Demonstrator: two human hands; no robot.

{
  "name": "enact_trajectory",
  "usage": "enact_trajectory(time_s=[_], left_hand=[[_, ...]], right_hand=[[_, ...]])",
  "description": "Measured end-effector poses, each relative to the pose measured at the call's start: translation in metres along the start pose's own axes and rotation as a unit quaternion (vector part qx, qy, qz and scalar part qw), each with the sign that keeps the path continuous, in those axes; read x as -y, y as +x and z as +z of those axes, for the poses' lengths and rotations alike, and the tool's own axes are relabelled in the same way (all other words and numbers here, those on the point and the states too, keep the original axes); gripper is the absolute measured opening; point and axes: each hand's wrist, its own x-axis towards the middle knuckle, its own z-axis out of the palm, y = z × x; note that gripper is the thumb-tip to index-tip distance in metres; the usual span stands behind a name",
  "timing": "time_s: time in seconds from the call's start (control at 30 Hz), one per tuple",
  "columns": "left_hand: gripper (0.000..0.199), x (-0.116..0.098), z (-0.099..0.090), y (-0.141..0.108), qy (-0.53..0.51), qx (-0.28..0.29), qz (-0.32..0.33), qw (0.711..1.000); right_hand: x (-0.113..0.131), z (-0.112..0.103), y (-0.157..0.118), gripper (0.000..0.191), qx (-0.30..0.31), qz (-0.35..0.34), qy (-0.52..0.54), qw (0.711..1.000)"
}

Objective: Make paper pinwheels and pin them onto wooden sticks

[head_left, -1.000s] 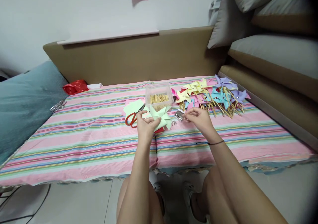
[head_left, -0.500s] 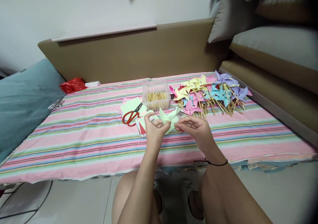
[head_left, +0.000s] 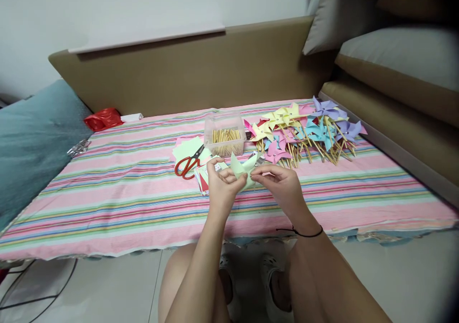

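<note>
The person's left hand (head_left: 222, 185) has hold of a pale green folded-paper pinwheel (head_left: 237, 166), its thumb pressed on the near side of the paper and its fingers curled behind. The pinwheel is held up in front of the body, between the two hands, with its pointed blades standing upward. The right hand (head_left: 280, 183) is partly curled, thumb and forefinger brought close together at the pinwheel's right side; whether they pinch the paper, grip something tiny or merely touch it cannot be told. A thin black cord bracelet (head_left: 312, 235) circles the right wrist.

Below, a cloth with pink, green, blue and yellow stripes (head_left: 118, 203) covers the sofa seat. Just beyond the hands stands a clear plastic box (head_left: 224, 149) of slim tan sticks (head_left: 226, 135). To the left of the box lie red-handled scissors (head_left: 183, 168), partly over a fanned stack of pale green paper sheets (head_left: 187, 148). Nearer the left hand is a pile of white and red cards (head_left: 203, 183), partly hidden. To the right of the box, yellow, pink, blue and purple paper pinwheels on sticks (head_left: 320, 132) lie heaped together. A glossy red plastic bag (head_left: 103, 119) rests far left, beside a teal cushion (head_left: 39, 144).
</note>
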Motion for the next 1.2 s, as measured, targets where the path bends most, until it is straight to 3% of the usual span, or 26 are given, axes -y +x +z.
enact_trajectory(time_s=[0.13,0.63,0.9,1.1,1.2], left_hand=[[0.064,-0.001,-0.0001,-0.0009,0.0,0.003,0.0,1.0],[0.063,-0.0018,-0.0009,-0.0011,0.004,0.005,-0.003,1.0],[0.063,-0.0019,0.0001,-0.0011,0.002,0.007,-0.003,1.0],[0.062,-0.001,-0.0004,-0.0005,0.0,0.011,-0.004,1.0],[0.063,-0.0005,-0.0005,-0.0002,-0.001,0.009,-0.006,1.0]], right_hand=[[-0.0038,-0.0003,0.001,0.003,-0.002,-0.029,-0.02,0.999],[-0.0028,-0.0013,0.0022,0.009,0.032,-0.003,-0.036,0.999],[-0.0042,-0.0015,0.0017,0.011,0.018,0.009,-0.04,0.999],[0.0007,0.0032,0.0005,0.022,0.004,0.044,0.031,0.999],[0.0014,0.0069,0.0006,0.043,-0.019,0.074,0.091,0.993]])
